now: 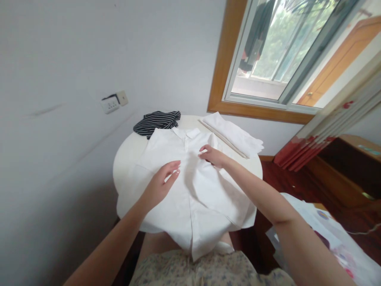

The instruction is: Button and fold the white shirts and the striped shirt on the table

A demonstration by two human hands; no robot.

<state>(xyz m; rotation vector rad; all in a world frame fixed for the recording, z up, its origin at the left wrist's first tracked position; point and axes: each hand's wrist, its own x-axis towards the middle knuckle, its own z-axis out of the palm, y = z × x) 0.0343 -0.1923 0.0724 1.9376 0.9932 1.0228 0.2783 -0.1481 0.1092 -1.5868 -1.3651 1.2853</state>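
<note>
A white collared shirt [196,198] lies spread front-up on a small round white table [126,153], its hem hanging over the near edge. My left hand [162,180] rests flat on the shirt's left chest, fingers stretched out together. My right hand [212,155] lies on the cloth just right of the button placket, fingers slightly curled and pressing the fabric, holding nothing that I can see.
A black-and-white striped garment [156,122] lies crumpled at the table's far edge. A folded white cloth [235,135] sits at the far right of the table. A wall socket [110,104] is on the left wall; a window [276,55] and a dark wooden bench [342,167] stand to the right.
</note>
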